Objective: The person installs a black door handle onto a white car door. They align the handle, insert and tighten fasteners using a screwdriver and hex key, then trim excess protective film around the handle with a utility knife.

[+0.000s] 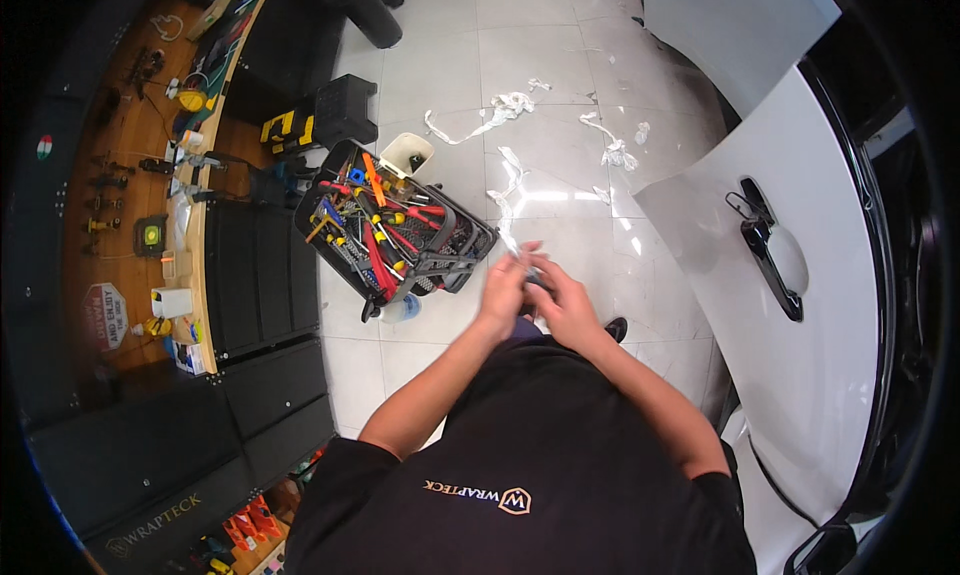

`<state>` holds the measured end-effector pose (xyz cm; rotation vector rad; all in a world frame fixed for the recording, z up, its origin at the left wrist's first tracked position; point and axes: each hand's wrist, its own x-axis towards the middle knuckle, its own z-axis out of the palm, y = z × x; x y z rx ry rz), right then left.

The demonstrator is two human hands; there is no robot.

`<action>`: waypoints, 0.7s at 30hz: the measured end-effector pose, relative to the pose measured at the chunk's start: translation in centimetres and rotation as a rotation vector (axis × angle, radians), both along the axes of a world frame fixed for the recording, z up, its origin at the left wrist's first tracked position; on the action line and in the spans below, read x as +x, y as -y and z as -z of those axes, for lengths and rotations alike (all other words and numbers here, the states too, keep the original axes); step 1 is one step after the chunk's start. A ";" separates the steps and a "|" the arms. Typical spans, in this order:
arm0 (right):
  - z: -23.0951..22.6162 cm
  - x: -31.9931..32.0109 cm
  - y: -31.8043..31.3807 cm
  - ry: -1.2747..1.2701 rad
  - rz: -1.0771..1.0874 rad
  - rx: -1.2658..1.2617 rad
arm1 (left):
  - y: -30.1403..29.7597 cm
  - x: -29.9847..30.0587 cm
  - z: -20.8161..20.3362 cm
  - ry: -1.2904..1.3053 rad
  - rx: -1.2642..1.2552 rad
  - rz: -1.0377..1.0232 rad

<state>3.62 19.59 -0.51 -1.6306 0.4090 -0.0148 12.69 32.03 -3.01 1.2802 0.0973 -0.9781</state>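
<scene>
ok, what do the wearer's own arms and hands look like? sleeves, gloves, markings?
Black short sleeves, part of a black T-shirt with a small white-and-gold print including an angular badge. Left forearm and right forearm uncovered. No gloves on the left hand or right hand; no watch or cable visible. Fingers partly blurred.

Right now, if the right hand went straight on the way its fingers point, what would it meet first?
Probably the left hand: it lies just ahead of the right hand, though blur leaves the depth between them unclear.
</scene>
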 end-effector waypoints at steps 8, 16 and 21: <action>2.5 1.3 0.5 -0.170 -0.177 -0.135 | -20.6 19.5 19.4 0.216 0.733 -0.215; -0.1 -18.0 14.0 -0.183 1.054 -0.414 | -18.5 19.9 19.6 0.794 1.397 0.055; -5.4 -21.8 18.2 0.083 1.498 -0.710 | -1.9 15.8 7.3 1.009 0.567 0.095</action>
